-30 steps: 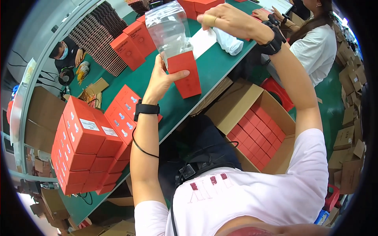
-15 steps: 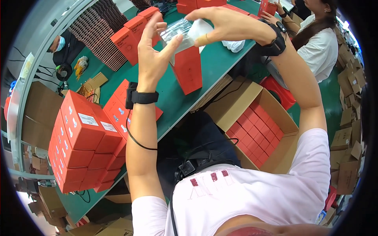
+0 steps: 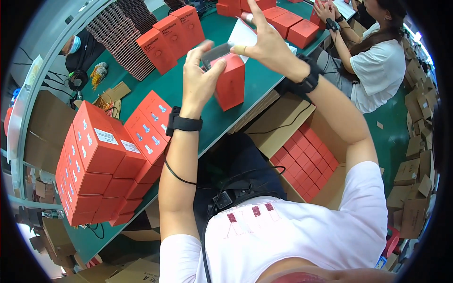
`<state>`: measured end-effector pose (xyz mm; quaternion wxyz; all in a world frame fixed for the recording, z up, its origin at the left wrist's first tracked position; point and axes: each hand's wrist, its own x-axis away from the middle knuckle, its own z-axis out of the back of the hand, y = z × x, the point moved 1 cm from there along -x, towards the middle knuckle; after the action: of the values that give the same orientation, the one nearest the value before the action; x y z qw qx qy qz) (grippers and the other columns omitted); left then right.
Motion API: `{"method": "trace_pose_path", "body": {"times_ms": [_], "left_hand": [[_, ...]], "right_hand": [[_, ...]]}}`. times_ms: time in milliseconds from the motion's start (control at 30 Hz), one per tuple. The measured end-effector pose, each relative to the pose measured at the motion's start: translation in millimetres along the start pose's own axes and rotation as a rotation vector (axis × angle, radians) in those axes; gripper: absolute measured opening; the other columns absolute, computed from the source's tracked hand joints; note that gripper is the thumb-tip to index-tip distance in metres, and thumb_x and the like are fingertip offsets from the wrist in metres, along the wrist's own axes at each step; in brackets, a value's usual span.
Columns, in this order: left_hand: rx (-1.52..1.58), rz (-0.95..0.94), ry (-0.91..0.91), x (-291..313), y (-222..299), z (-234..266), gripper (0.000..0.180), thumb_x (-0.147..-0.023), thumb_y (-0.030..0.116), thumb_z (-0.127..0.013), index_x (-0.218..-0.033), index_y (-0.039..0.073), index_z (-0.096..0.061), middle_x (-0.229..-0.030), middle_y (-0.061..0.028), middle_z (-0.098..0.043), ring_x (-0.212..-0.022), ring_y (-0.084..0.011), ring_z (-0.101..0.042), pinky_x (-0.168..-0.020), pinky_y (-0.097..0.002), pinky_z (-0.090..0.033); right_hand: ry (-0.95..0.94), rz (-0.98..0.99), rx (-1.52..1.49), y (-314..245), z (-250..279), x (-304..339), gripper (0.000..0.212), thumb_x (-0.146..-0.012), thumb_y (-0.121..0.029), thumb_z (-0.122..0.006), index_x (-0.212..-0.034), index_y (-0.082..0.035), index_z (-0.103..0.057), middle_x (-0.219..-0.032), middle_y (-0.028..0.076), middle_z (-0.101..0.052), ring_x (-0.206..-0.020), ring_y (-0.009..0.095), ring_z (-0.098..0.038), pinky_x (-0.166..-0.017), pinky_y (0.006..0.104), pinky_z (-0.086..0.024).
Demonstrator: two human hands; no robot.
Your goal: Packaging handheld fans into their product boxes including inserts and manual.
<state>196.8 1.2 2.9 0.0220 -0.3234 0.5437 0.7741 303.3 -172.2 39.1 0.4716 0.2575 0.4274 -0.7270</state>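
Note:
A tall red box point(image 3: 231, 87) stands upright on the green table, its top open and a white inner flap point(image 3: 241, 37) raised at the far side. A clear plastic tray point(image 3: 216, 54) shows at the mouth of the box, mostly down inside it. My left hand point(image 3: 200, 78) grips the upper left of the box, thumb on the near side and slightly blurred fingers beside the tray. My right hand point(image 3: 273, 52) is open, its fingers stretched upward and its thumb touching the rim near the white flap.
Stacked red boxes point(image 3: 101, 160) stand at the table's left. More red boxes point(image 3: 172, 35) line the back, beside piled dark trays point(image 3: 125, 35). An open carton point(image 3: 278, 122) packed with red boxes sits below the table edge. A co-worker point(image 3: 377, 66) sits at right, holding a red box.
The clear plastic tray has sunk deeper into the red box. My left hand has moved down and right; my right hand has lifted its fingers. The co-worker's hands have come together.

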Motion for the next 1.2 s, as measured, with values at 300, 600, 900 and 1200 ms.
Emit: {"method": "trace_pose_path", "body": {"times_ms": [300, 600, 900, 1200], "left_hand": [[-0.236, -0.057, 0.232, 15.6, -2.8, -19.0, 0.03, -0.083, 0.022, -0.075, -0.106, 0.001, -0.074, -0.117, -0.0176, -0.059, -0.113, -0.0351, -0.054, -0.096, -0.0422, -0.047], [-0.066, 0.145, 0.194, 64.2, -23.7, -29.6, 0.11, -0.073, 0.026, -0.09, -0.154, -0.006, -0.022, -0.14, -0.0239, -0.043, -0.132, -0.0365, -0.047, -0.11, -0.0443, -0.043], [-0.169, 0.127, 0.278, 67.3, -19.8, -40.6, 0.1, -0.068, 0.027, -0.092, -0.143, -0.005, -0.034, -0.132, -0.0237, -0.047, -0.125, -0.0391, -0.046, -0.107, -0.0471, -0.041], [-0.211, 0.079, 0.31, 67.8, -27.9, -44.4, 0.095, -0.07, 0.025, -0.09, -0.142, -0.004, -0.034, -0.129, -0.0239, -0.048, -0.122, -0.0396, -0.046, -0.105, -0.0489, -0.04]], "right_hand": [[-0.248, -0.148, -0.568, -32.0, -17.4, 13.7, 0.037, -0.104, -0.027, -0.059, -0.128, 0.0, -0.067, -0.122, 0.01, -0.069, -0.112, 0.016, -0.064, -0.096, 0.0315, -0.05], [-0.13, -0.066, -0.119, -48.3, -32.1, 28.2, 0.043, -0.089, -0.028, -0.07, -0.123, -0.002, -0.068, -0.123, 0.026, -0.065, -0.117, 0.04, -0.063, -0.1, 0.0418, -0.049], [-0.149, 0.131, 0.148, -59.8, -32.0, 22.6, 0.033, -0.093, -0.021, -0.064, -0.122, -0.009, -0.071, -0.114, 0.022, -0.069, -0.107, 0.036, -0.066, -0.091, 0.0413, -0.054], [-0.219, 0.169, 0.295, -60.0, -33.4, 30.4, 0.036, -0.093, -0.029, -0.066, -0.125, -0.014, -0.07, -0.12, 0.021, -0.066, -0.116, 0.04, -0.059, -0.1, 0.0493, -0.047]]}}
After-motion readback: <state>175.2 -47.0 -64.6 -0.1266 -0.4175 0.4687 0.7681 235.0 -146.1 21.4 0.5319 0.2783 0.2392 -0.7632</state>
